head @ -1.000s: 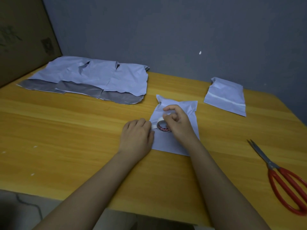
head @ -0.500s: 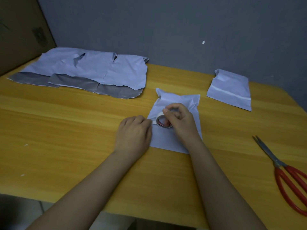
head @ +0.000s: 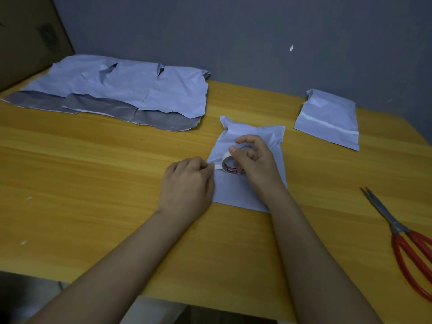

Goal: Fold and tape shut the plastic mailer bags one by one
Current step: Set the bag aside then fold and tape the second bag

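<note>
Mailer bag [head: 240,195], folded and pale, lies flat mid-desk [head: 93,183], a yellow wood-grain top against a grey wall [head: 233,31]. On it the right hand [head: 254,164] curls round a tape roll [head: 231,166]; the left hand [head: 187,183], just beside at the bag's left edge, pinches the tape's free end. Flat mailers [head: 117,92] sit far left, a taped mailer [head: 327,118] far right, red-handled scissors [head: 404,242] near the right edge.
</note>
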The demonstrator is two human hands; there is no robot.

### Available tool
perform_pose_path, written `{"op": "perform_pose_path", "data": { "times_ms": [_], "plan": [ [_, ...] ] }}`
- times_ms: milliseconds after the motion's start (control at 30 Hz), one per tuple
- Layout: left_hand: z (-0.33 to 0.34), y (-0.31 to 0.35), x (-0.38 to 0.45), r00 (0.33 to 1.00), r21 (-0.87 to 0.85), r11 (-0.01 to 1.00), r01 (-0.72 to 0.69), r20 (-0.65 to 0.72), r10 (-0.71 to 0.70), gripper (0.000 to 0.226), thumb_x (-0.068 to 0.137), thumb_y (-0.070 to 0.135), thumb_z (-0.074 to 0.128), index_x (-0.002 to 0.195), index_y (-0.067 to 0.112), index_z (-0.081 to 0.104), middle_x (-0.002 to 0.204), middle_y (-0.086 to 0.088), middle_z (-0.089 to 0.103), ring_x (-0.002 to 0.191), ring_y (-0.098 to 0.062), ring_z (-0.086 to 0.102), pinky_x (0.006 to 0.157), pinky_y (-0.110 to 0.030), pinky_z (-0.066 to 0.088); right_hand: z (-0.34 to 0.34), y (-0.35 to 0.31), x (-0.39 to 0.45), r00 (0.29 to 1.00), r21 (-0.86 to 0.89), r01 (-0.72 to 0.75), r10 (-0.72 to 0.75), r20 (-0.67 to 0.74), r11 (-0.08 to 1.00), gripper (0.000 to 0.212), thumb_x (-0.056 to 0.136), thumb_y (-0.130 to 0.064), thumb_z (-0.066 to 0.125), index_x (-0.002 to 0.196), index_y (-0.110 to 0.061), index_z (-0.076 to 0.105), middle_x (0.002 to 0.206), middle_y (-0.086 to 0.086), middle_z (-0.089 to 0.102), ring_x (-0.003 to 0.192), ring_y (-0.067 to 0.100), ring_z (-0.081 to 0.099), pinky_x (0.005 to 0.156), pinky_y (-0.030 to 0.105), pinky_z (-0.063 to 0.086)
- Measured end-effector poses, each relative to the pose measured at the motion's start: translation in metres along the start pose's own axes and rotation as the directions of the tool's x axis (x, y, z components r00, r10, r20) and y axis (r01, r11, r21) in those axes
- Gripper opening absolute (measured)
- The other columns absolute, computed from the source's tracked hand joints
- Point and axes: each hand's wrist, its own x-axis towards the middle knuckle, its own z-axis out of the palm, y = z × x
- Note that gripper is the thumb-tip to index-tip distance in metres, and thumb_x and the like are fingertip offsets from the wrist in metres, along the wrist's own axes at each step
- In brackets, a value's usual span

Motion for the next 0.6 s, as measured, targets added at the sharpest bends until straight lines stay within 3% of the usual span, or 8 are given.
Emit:
{"op": "perform_pose_path", "data": {
  "times_ms": [200, 333, 467, 600],
  "plan": [
    [-0.0008, 0.0007, 0.0008, 1.000, -0.003, 1.000, 0.005, 0.014, -0.005, 0.040, 0.084, 0.030, 0.039, 0.092, 0.016, 0.075, 0.084, 0.000, 0.065, 0.073, -0.024, 0.063, 0.064, -0.031, 0.047, -0.0016, 0.0033, 0.0007, 0.999, 0.000, 0.048, -0.048, -0.007, 0.999, 0.018, 0.092, -0.015, 0.062, 0.103, -0.027, 0.053, 0.057, 0.013, 0.039, 0.056, 0.024, 0.038, 0.057, 0.033, 0.033],
    [-0.0005, 0.0001, 0.0003, 1.000, -0.006, 1.000, 0.014, 0.021, -0.014, 0.039, 0.084, 0.030, 0.039, 0.093, 0.016, 0.074, 0.085, 0.000, 0.065, 0.073, -0.025, 0.063, 0.064, -0.032, 0.047, -0.0037, 0.0035, -0.0007, 0.998, 0.016, 0.052, -0.051, -0.023, 0.999, 0.034, 0.093, -0.017, 0.060, 0.124, -0.024, 0.048, 0.051, 0.002, 0.039, 0.049, 0.010, 0.037, 0.053, 0.020, 0.034],
    [0.0004, 0.0003, 0.0011, 1.000, 0.004, 1.000, 0.011, 0.017, -0.011, 0.038, 0.085, 0.030, 0.039, 0.092, 0.016, 0.074, 0.085, 0.000, 0.065, 0.073, -0.026, 0.062, 0.062, -0.031, 0.045, -0.0029, 0.0025, -0.0021, 0.997, 0.062, 0.062, -0.059, -0.049, 0.996, 0.049, 0.093, -0.019, 0.060, 0.135, -0.032, 0.037, 0.062, 0.017, 0.046, 0.062, 0.023, 0.042, 0.061, 0.027, 0.039],
    [0.0011, 0.0001, -0.0002, 1.000, 0.011, 1.000, 0.017, 0.003, -0.017, 0.033, 0.087, 0.029, 0.043, 0.091, 0.017, 0.074, 0.085, 0.000, 0.065, 0.072, -0.025, 0.062, 0.062, -0.031, 0.045, -0.0027, -0.0031, -0.0028, 0.992, 0.072, 0.121, -0.118, -0.046, 0.990, 0.054, 0.095, -0.012, 0.056, 0.141, -0.028, 0.032, 0.064, 0.020, 0.049, 0.062, 0.022, 0.045, 0.059, 0.019, 0.041]
  ]
}}
